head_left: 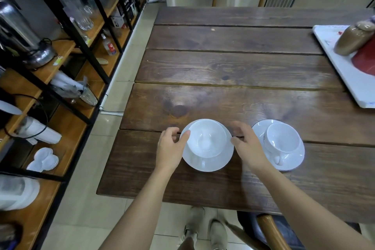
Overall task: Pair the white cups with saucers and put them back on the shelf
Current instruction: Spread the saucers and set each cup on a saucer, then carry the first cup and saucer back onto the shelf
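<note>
Two white cups stand on white saucers near the front of the dark wooden table point(243, 67). The left cup point(207, 138) sits on its saucer point(211, 163), handle toward me. My left hand point(170, 148) touches the saucer's left rim with the thumb at the cup's edge. My right hand point(246, 143) rests at the saucer's right rim, fingers spread. Neither hand has closed on it. The right cup point(283, 138) sits on its own saucer point(298, 156), untouched.
A black-framed wooden shelf point(67, 50) lines the left side, holding glassware, a metal urn, wrapped items and a stack of small white dishes point(43, 159). A white tray point(349, 75) with a brown jar lies at the table's right. Chairs stand at both table ends.
</note>
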{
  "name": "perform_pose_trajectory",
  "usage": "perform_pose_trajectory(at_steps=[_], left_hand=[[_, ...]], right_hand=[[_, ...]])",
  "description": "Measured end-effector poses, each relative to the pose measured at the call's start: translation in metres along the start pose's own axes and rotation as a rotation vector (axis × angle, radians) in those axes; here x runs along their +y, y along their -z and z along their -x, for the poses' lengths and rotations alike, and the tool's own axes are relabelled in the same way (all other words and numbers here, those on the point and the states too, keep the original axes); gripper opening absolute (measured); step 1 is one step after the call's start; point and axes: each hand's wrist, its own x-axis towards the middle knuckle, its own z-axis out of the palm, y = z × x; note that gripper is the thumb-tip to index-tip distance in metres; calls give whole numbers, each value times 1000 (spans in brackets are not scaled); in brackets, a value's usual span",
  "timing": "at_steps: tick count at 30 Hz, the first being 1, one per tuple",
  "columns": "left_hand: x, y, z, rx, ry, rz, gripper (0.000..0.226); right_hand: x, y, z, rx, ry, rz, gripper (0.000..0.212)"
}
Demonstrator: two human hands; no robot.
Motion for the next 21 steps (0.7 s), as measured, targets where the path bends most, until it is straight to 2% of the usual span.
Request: perform_pose_trajectory(at_steps=[1,3,6,8,10,18,21], left_hand=[[1,-1,-1,-10,48,-10,49],[4,-1,-3,-90,188,56,53],[8,-2,-1,-184,385,246,38],[7,0,-3,-208,447,322,35],[6,3,-4,-235,472,371,37],[3,24,20,-280,464,558,46],[-1,45,34,-239,426,609,53]], right_hand=[[-1,-1,-1,58,-40,23,40],[-2,-2,-3,73,-130,46,48],[-3,-5,-2,-44,-334,-48,60],[-4,-4,-1,-116,-463,-129,56],[-6,-3,0,-142,-517,-209,50],[-24,-2,15,-214,-408,-328,58],[-43,-12,22,-232,-309,-294,49]])
